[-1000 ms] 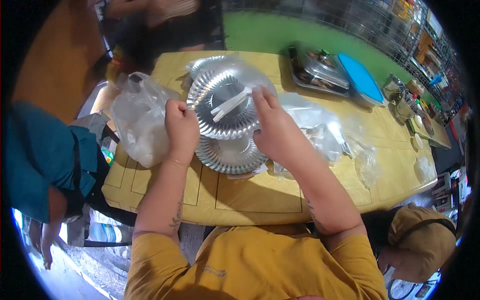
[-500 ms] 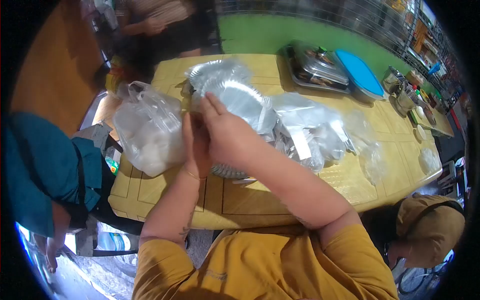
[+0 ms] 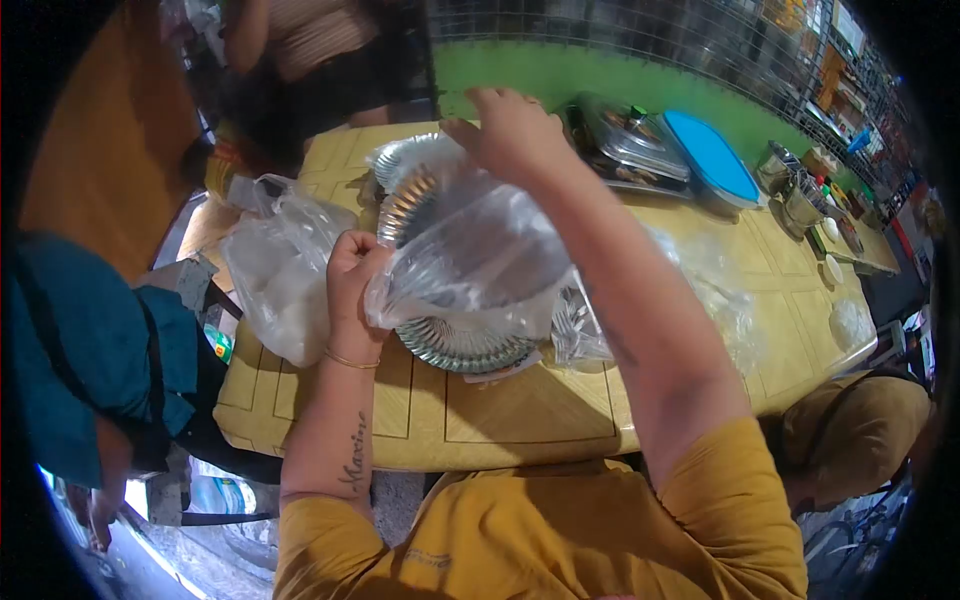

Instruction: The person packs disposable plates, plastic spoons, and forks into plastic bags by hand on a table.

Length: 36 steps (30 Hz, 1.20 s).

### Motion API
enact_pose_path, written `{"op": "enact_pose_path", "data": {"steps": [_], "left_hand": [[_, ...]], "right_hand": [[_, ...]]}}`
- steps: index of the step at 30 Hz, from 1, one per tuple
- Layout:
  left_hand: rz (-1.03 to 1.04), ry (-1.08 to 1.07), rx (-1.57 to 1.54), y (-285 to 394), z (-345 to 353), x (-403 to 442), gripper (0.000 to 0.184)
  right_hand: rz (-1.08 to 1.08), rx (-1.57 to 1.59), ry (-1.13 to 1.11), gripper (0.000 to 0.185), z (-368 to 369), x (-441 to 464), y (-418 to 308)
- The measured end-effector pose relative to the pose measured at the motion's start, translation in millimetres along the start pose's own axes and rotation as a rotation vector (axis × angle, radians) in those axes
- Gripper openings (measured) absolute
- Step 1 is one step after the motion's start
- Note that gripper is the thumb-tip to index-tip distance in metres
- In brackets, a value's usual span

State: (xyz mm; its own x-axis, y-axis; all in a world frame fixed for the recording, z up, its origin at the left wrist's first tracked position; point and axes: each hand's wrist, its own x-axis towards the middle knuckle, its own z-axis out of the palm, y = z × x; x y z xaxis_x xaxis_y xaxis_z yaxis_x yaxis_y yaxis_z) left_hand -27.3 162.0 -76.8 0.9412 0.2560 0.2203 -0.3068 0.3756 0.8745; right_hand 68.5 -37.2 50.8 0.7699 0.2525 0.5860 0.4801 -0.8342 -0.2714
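Note:
My left hand (image 3: 352, 275) is closed around the edge of a clear plastic bag (image 3: 480, 250), with the thumb on top. The bag spreads open across silver plates with fluted rims (image 3: 465, 345), hiding much of them. My right hand (image 3: 512, 135) is raised over the far side of the bag, fingers stretched out and holding nothing that I can see. Clear plastic forks (image 3: 578, 325) in a wrapper lie to the right of the plates. Left of my left hand sits a knotted white plastic bag (image 3: 285, 280) with pale, rounded contents.
On the yellow table (image 3: 530, 420), a lidded tray (image 3: 640, 145) and a blue-lidded container (image 3: 712, 160) stand at the back right. Crumpled clear plastic (image 3: 725, 310) lies right. A person in teal (image 3: 110, 340) is at left, another person (image 3: 315, 50) at the back, and one in brown (image 3: 860, 430) at right.
My hands, close together before, are now apart. My right hand has moved up and away, and the clear bag now spreads over the plates from my left hand.

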Motion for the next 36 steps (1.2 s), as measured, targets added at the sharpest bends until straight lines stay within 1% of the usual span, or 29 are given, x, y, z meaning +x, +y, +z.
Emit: {"op": "enact_pose_path", "data": {"steps": [1,3,4,5,7,8,10,11,14,15,18,19,21,22,23,25,26,27,28,30,32,34,36], "left_hand": [[-0.057,-0.026,-0.018,6.6,5.7,-5.0,0.016],[-0.059,-0.123,0.048,4.4,4.6,-2.5,0.016],[-0.063,-0.171,0.081,3.7,5.2,-1.7,0.016],[-0.027,-0.168,0.205,3.9,8.7,-1.7,0.015],[-0.033,-0.216,0.319,10.6,13.2,-5.6,0.014],[-0.041,-0.24,0.379,12.5,14.6,-8.3,0.013],[-0.065,-0.297,0.394,11.8,11.3,-8.8,0.011],[-0.084,-0.321,0.39,11.4,7.4,-6.2,0.011],[-0.162,-0.327,0.318,16.6,10.8,-10.2,0.01],[-0.187,-0.318,0.283,18.8,13.5,-10.4,0.01],[-0.215,-0.373,0.38,24.1,13.6,-7.7,0.009],[-0.226,-0.375,0.379,27.5,18.7,-11.3,0.009],[-0.249,-0.378,0.378,36.6,33.1,-25.5,0.01],[-0.253,-0.413,0.39,37.7,36.9,-30.0,0.01],[-0.26,-0.448,0.403,38.8,39.7,-34.3,0.011],[-0.241,-0.533,0.444,34.3,38.9,-37.3,0.011],[-0.252,-0.576,0.391,35.0,39.3,-42.7,0.011],[-0.265,-0.598,0.346,34.9,40.6,-45.8,0.008],[-0.275,-0.62,0.301,35.2,40.4,-47.4,0.006],[-0.218,-0.641,0.413,34.6,37.2,-47.7,0.014],[-0.171,-0.687,0.479,33.3,34.7,-50.4,0.027],[-0.108,-0.789,0.555,39.0,38.0,-54.5,0.041],[-0.003,-0.912,0.677,51.8,45.6,-56.0,0.054]], "right_hand": [[0.069,0.071,-0.226,0.035,1.6,16.2,13.3],[-0.175,0.23,-0.467,0.036,15.9,34.1,49.1],[-0.296,0.314,-0.587,0.038,16.3,32.5,53.7],[-0.132,0.35,-0.637,0.039,20.6,31.0,55.6],[0.198,0.418,-0.733,0.042,13.0,21.4,38.8],[0.168,0.404,-0.743,0.043,9.7,14.9,37.4],[0.112,0.383,-0.764,0.044,1.8,1.1,34.6],[0.156,0.378,-0.787,0.044,-5.7,-4.9,31.6],[0.22,0.686,-0.945,0.041,-28.4,-16.8,51.9],[0.26,1.037,-0.963,0.025,-16.7,-20.3,68.5],[-0.016,1.049,-0.904,0.012,-20.6,-23.5,85.3],[-0.01,1.018,-0.847,0.009,-20.0,-25.9,84.3],[0.126,1.177,-0.818,0.008,-20.0,-37.5,79.0],[0.197,1.257,-0.803,0.008,-18.5,-44.6,75.6],[0.226,1.237,-0.744,0.008,-13.2,-51.0,71.0],[0.216,1.245,-0.711,0.009,-7.9,-65.1,59.1],[0.202,1.239,-0.681,0.01,-5.1,-71.3,52.5],[0.171,1.187,-0.612,0.01,-0.5,-76.1,47.2],[0.198,1.19,-0.54,0.01,-3.1,-83.2,40.2],[0.248,1.192,-0.394,0.01,-11.2,-95.7,26.3],[0.318,1.374,-0.317,0.009,-2.3,-102.3,32.6],[0.431,1.506,-0.237,0.01,-2.6,-106.9,36.8],[0.511,1.541,-0.162,0.009,-7.6,-106.9,43.5]]}}
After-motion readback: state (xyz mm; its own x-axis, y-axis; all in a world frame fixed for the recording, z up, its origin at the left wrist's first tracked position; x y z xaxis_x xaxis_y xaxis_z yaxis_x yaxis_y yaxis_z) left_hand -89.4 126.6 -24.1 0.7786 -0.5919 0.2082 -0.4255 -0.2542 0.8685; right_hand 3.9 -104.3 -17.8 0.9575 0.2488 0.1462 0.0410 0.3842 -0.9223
